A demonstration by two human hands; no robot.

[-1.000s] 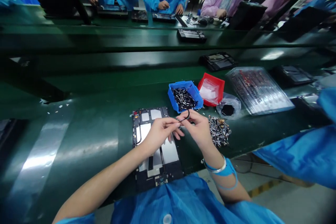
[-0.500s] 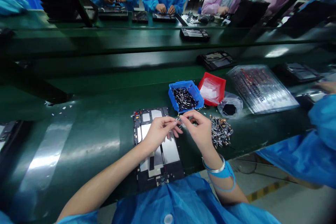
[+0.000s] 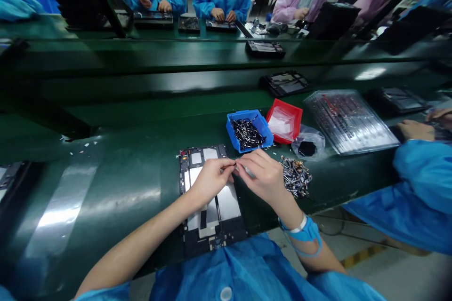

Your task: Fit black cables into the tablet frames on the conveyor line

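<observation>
An opened tablet chassis [image 3: 209, 207] lies flat on the green bench in front of me. Above its upper right corner my left hand [image 3: 209, 179] and my right hand [image 3: 262, 175] meet, fingertips pinched together on a small thin dark part that is too small to name. A blue bin [image 3: 249, 130] of small black parts sits just beyond my hands. A loose pile of small metal parts [image 3: 295, 176] lies right of my right hand. My right wrist wears a blue strap [image 3: 304, 231].
A red bin [image 3: 284, 121], a clear bag [image 3: 308, 143] and a clear tray of parts [image 3: 349, 120] stand to the right. A co-worker's blue sleeve [image 3: 420, 183] and hand [image 3: 415, 129] are at far right. More tablets lie on the green conveyor [image 3: 141, 80]; people in blue work beyond.
My hands have dropped a little toward the tablet and closed together; the curved black piece seen earlier between them no longer shows. The co-worker's hand at right has come into view.
</observation>
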